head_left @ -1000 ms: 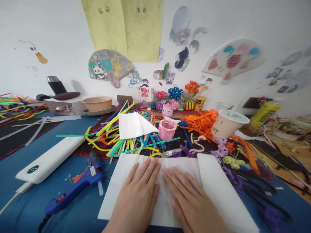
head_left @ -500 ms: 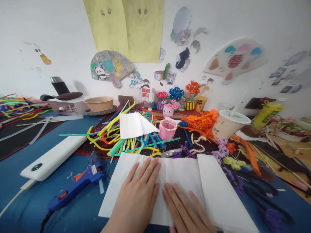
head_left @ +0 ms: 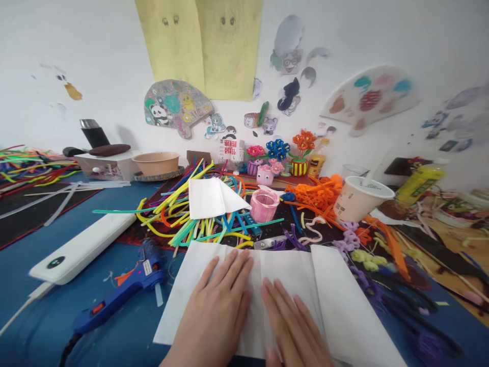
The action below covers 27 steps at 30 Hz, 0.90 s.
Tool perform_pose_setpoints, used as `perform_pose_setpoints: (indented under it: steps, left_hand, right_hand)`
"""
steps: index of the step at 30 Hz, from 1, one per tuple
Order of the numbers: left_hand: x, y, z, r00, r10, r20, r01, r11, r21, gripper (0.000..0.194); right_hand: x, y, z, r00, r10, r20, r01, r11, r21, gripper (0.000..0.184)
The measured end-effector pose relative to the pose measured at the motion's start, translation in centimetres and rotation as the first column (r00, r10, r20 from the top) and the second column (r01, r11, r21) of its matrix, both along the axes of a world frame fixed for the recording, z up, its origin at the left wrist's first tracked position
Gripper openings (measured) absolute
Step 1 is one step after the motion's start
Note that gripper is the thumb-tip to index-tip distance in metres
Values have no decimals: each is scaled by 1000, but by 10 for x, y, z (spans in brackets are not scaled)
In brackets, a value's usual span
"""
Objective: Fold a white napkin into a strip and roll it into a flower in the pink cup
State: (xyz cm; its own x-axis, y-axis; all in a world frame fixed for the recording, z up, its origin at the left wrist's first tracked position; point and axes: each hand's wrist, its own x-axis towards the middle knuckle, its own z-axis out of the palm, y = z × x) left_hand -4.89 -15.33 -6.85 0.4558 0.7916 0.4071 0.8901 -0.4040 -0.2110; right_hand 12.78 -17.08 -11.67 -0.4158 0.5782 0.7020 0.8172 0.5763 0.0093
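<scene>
A white sheet of paper (head_left: 336,300) with lengthwise creases lies on the blue table near its front edge. My left hand (head_left: 216,313) rests flat on the paper's left half, fingers stretched out and together. Beside it, my right hand (head_left: 294,326) presses flat on the middle of the sheet, fingers straight and pointing away from me. Neither hand holds anything. Behind the sheet, a folded white paper plane (head_left: 214,198) sits on a heap of coloured pipe cleaners (head_left: 179,216).
A blue glue gun (head_left: 122,293) lies left of the sheet, a white power strip (head_left: 78,247) beyond it. A pink woven cup (head_left: 263,205), orange pipe cleaners (head_left: 317,193) and a paper cup (head_left: 359,199) stand behind. Scissors and purple pieces (head_left: 412,300) lie to the right.
My right hand slid back towards me along the paper's middle crease and then slightly forward again. My left hand stayed flat in place. The view shifted a little.
</scene>
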Motion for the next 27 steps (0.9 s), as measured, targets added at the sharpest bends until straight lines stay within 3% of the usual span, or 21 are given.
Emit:
perform_pose_setpoints:
  steps: [3,6,10,17,22,27]
  left_hand:
    - [-2,0,-1,1000,-6,-7,5,1000,-17,53]
    - [-3,0,-1,999,-17,33,19,997,-70,65]
    - [-3,1,0,998,-23,61,29,995,-97,72]
    - [-2,0,-1,1000,-22,13,22,1000,-16,61]
    - [0,1,1,1000,-23,-13,23,1000,20,46]
    - [1,2,2,999,-27,-43,29,998,51,44]
  right_hand:
    - [-6,24,17,998,24,52,-23,999,-35,61]
    - [-11,39,15,993,16,113,-11,999,-50,61]
    - [-12,42,7,988,8,154,-4,1000,-27,58]
    - [-6,37,16,981,-29,190,30,1000,0,58]
    - [-4,24,-5,980,13,197,-45,987,157,57]
    - [-19,14,-21,995,-81,56,74,991,109,55]
